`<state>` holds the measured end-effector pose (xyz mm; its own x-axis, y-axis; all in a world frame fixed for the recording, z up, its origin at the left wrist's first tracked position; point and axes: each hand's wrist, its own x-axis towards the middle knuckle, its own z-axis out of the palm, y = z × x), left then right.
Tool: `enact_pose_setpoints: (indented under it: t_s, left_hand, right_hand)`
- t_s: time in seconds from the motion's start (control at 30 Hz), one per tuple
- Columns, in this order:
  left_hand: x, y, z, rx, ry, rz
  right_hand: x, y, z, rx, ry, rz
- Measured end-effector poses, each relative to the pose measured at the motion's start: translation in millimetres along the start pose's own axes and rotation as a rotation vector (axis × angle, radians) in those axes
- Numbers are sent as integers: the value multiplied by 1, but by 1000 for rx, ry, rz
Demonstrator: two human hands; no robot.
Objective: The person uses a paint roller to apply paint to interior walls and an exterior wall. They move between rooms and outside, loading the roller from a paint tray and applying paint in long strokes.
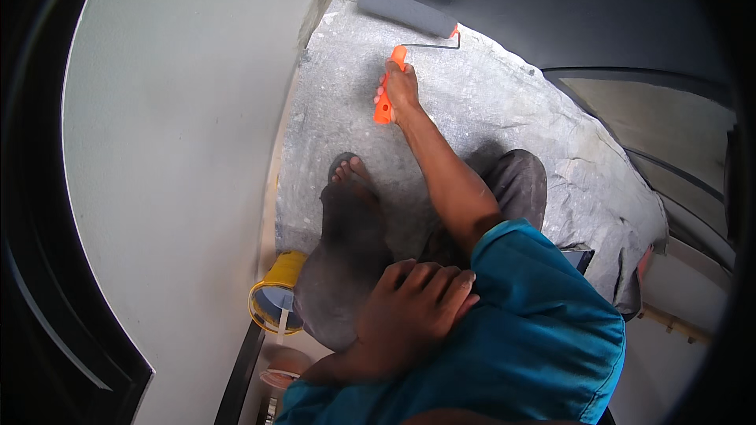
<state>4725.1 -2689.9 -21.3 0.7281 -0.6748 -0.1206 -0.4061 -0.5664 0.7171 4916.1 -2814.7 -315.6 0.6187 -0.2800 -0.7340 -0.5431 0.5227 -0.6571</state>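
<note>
Paint roller [407,12], light and stiff, is best gripped by its orange handle [388,90], where right hand [402,88] fingers clamp; left hand [417,303] rests curled on the knee [346,283].

Floor [260,228] under a crumpled grey drop sheet [504,110], 1 yellow bucket [276,295] at its edge.

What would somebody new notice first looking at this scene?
The bright orange handle of the paint roller stands out, gripped in the right hand with its grey sleeve against the dark wall at the top. Lower down, the left hand rests on the knee, and a yellow bucket sits at lower left.
</note>
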Motion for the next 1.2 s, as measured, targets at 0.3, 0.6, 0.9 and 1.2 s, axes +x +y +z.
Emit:
enact_pose_setpoints:
  t_s: [0.3,0.6,0.9,1.2]
  left_hand:
    - [-13,-37,-32,-93,-23,92]
    - [-8,-44,-39,-183,17,48]
    - [3,-51,-41,-198,44,30]
    - [0,-53,-49,-247,40,16]
  right_hand:
    - [51,-4,30,-8,47,-2]
    - [10,-1,54,-21,51,-23]
    - [44,6,83,31,59,38]
    - [23,-2,94,18,56,-2]
